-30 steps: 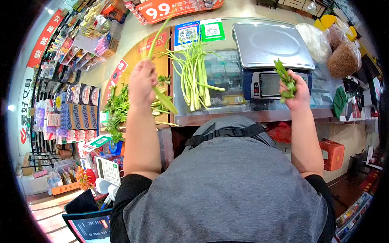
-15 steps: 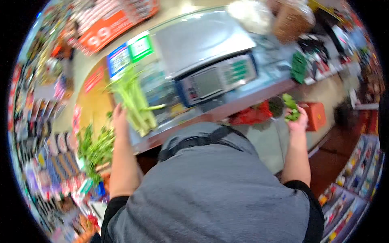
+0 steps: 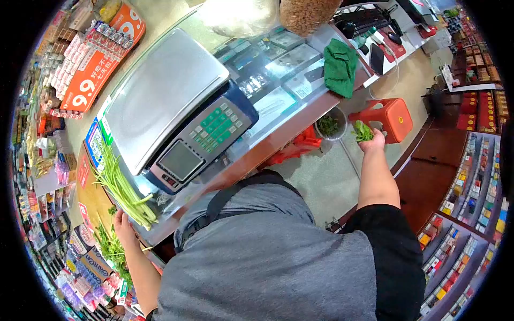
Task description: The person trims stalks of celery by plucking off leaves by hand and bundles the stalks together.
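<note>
My right hand, at the end of an outstretched arm, is closed on a small bunch of green leaves. It is beside a red-orange stool and right of a clear bin with dark green leafy scraps inside. At the counter's left end, my left hand has its fingers curled together; what they hold is hidden. A small leafy sprig shows by its fingertips. Just right of that hand lie pale green celery stalks, against the weighing scale. Leafy greens are beyond the left wrist.
The scale stands on a glass-topped counter. A green cloth, a white bag and a bag of brown goods lie along it. Red plastic bags are below its edge. Shelves stand at right.
The view has turned, so the scale and counter appear swung leftward and tilted. My right hand still has the leaves near the stool. My left hand stays beside the celery stalks.
</note>
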Tool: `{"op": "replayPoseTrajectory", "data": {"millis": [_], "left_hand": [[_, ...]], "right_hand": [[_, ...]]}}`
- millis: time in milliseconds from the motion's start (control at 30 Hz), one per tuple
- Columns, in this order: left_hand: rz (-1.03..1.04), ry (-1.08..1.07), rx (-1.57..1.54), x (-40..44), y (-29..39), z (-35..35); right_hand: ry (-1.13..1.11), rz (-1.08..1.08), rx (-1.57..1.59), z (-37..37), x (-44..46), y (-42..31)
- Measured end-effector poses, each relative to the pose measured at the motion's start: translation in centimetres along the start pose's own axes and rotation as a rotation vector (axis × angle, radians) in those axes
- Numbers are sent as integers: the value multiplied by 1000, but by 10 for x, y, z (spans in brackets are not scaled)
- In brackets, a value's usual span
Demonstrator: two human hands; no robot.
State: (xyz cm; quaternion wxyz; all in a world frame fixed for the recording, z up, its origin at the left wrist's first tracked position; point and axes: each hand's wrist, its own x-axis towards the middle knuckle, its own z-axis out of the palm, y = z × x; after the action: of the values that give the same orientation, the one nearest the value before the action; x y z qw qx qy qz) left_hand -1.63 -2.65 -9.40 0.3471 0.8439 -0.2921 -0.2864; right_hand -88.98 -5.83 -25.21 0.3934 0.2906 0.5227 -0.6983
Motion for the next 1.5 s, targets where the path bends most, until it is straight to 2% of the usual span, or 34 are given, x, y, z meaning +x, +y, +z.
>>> {"op": "replayPoseTrajectory", "data": {"millis": [233,333,433,467,567,700,800,833,867,900,933,967,1033,1067,1100,1133,1167,1233,1267,1333,1433,1500], "left_hand": [[-48,-28,2,-35,22,-7],[-83,-29,142,-48,36,-6],[-70,-57,300,-57,48,0],[-82,-72,311,-59,52,3],[-77,-148,326,-47,39,-2],[-58,-187,299,-32,15,-8],[-54,-130,345,-47,29,3],[-70,-111,341,-32,1,-13],[68,-17,314,-28,-27,-22],[63,-18,376,-24,-44,-27],[-8,104,545,-62,16,-4],[40,193,464,-35,-51,-30],[2,210,539,-53,-44,-33],[-112,256,459,-66,-37,-33],[-44,228,546,-59,-54,-36],[-58,251,470,-58,-61,-37],[-23,279,425,-57,-85,-69],[-39,253,391,-56,-89,-69],[-49,316,340,-53,-99,-84],[-70,436,221,-43,-120,-102],[-75,556,-114,-14,-160,-137],[-29,525,-39,-8,-152,-150]], "right_hand": [[34,-48,-99,31,43,-23],[-6,-4,-106,21,81,-36],[83,-79,-12,17,101,-46],[-60,-45,18,4,117,-52],[-165,-19,23,1,112,-57],[-149,-67,29,-10,109,-53],[-131,-81,72,-10,97,-45],[-198,-3,146,-13,113,-44],[-302,150,187,-3,109,-37],[-271,166,23,-4,118,-45],[-255,166,-96,-16,138,-50],[-246,204,-113,-18,143,-43],[-185,233,-83,-32,146,-48],[-224,239,-120,-49,165,-53],[-177,197,-152,-61,155,-62],[-116,155,-185,-69,137,-56],[-84,123,-258,-55,110,-40],[20,74,-276,-71,77,-35],[45,68,-295,-70,56,-24],[63,43,-326,-64,19,-9],[43,66,-351,-41,-25,17],[14,108,-380,-23,-49,21]]}}
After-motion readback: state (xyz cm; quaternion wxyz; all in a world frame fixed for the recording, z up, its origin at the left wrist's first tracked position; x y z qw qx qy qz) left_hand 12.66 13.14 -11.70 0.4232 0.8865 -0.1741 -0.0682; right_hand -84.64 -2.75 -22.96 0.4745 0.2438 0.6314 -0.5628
